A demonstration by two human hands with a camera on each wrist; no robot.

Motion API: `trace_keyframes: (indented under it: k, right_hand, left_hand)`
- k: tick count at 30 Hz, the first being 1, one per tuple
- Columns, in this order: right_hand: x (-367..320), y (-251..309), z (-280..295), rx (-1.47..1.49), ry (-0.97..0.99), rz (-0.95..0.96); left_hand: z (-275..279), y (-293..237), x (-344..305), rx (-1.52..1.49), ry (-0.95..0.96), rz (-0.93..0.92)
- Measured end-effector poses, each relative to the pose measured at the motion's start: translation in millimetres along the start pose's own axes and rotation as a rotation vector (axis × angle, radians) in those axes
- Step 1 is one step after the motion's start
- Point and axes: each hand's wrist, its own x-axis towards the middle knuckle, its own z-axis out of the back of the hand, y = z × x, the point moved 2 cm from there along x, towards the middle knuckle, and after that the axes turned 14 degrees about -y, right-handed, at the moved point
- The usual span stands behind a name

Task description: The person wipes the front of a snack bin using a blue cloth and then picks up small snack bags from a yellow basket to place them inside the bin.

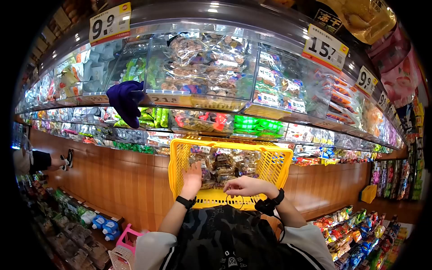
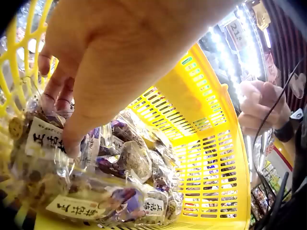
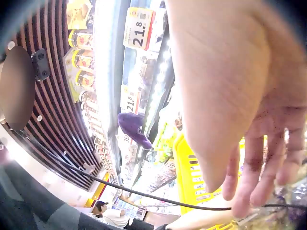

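A yellow basket (image 1: 275,166) stands before the shelves with clear-wrapped packets (image 1: 223,163) inside. My left hand (image 1: 192,179) reaches into its left side; in the left wrist view the thumb and fingers of this hand (image 2: 96,72) pinch a packet with a white label (image 2: 44,139). Over the basket's near right part is my right hand (image 1: 246,185), its fingers loosely bent and nothing seen in them. The right wrist view shows that hand (image 3: 259,158) with fingers hanging above the packets.
Clear shelf bins (image 1: 202,74) hold wrapped snacks behind price tags (image 1: 326,48). A purple glove-like item (image 1: 127,102) hangs on the shelf edge. Another person's legs (image 1: 45,160) show at the left. A pink stool (image 1: 130,237) is at lower left, a yellow box (image 1: 368,194) at right.
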Motion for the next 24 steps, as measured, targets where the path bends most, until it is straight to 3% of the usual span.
trace_keyframes:
  k: [2, 5, 6, 8, 9, 11, 12, 13, 15, 17, 18, 24]
  right_hand:
    - [-1, -18, -5, 0.121, -0.203, 0.010]
    - [-8, -33, -5, 0.245, -0.361, 0.006]
    - [-12, -31, -1, 0.261, -0.365, -0.077]
    - [-13, -45, -4, 0.325, -0.428, -0.090]
    - [-13, -55, -7, 0.389, -0.489, -0.105]
    - [-10, -70, -15, 0.423, -0.498, -0.123]
    - [-6, -68, -19, 0.415, -0.540, -0.087]
    - [-2, -66, -23, 0.407, -0.581, -0.050]
    - [7, -58, -31, 0.400, -0.593, 0.012]
    - [15, -48, -37, 0.515, -0.615, 0.055]
    - [10, -24, -33, 0.745, -0.566, -0.076]
    - [20, -36, -42, 0.835, -0.771, -0.055]
  left_hand:
    - [0, -2, 0, -0.006, 0.052, -0.007]
    - [5, 6, 0, -0.158, 0.136, 0.009]
    - [7, 10, -1, -0.156, 0.137, 0.007]
    - [13, 17, -2, -0.391, -0.046, 0.046]
    - [28, 12, 0, -0.391, -0.043, 0.043]
    - [83, -1, 8, -0.717, -0.087, 0.234]
    - [91, -3, 11, -0.888, -0.007, 0.379]
    - [95, -9, 12, -0.885, -0.009, 0.379]
    - [100, -22, 13, -1.431, -0.059, 0.436]
    - [97, -31, 13, -1.439, -0.001, 0.436]
    - [95, -37, 13, -1.451, -0.018, 0.395]
    - [87, -50, 2, -1.370, 0.059, 0.243]
